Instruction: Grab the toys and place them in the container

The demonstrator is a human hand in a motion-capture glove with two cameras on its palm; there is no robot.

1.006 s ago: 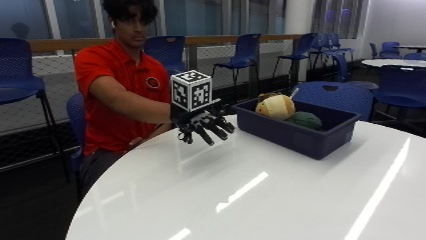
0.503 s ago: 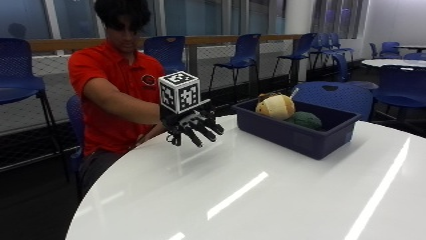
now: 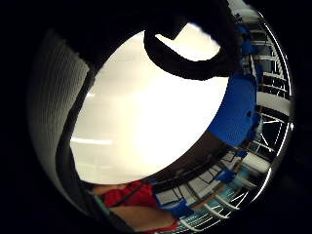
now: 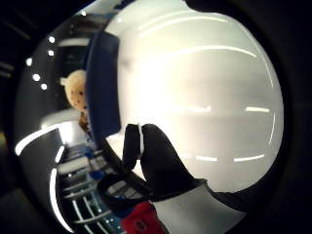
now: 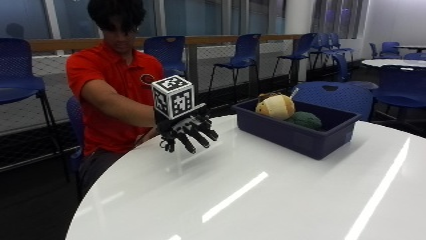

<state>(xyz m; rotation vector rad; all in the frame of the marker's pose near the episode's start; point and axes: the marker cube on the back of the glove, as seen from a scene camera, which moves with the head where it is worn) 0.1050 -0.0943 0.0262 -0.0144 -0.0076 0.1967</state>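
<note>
A dark blue container (image 5: 303, 131) stands on the white round table (image 5: 266, 195) at the far right. Inside it lie a tan plush toy (image 5: 275, 106) and a green toy (image 5: 304, 120). My gloved right hand (image 5: 188, 133) hovers above the table's near-left part, well left of the container, fingers spread and pointing down, holding nothing. In the thumb side palm view the container (image 4: 103, 83) shows with the tan toy (image 4: 75, 94) peeking over its wall, and black fingers (image 4: 151, 156) hang over bare tabletop. The little finger side palm view shows mostly bare table (image 3: 146, 117).
The person in a red shirt (image 5: 110, 95) sits behind the table's left edge. Blue chairs (image 5: 239, 57) line the railing behind, and one blue chair (image 5: 333, 95) stands just past the container. A second white table (image 5: 393, 62) is at the far right.
My hand has drawn back leftward, away from the container and toward the person, staying empty with fingers spread. The toys in the container have not moved.
</note>
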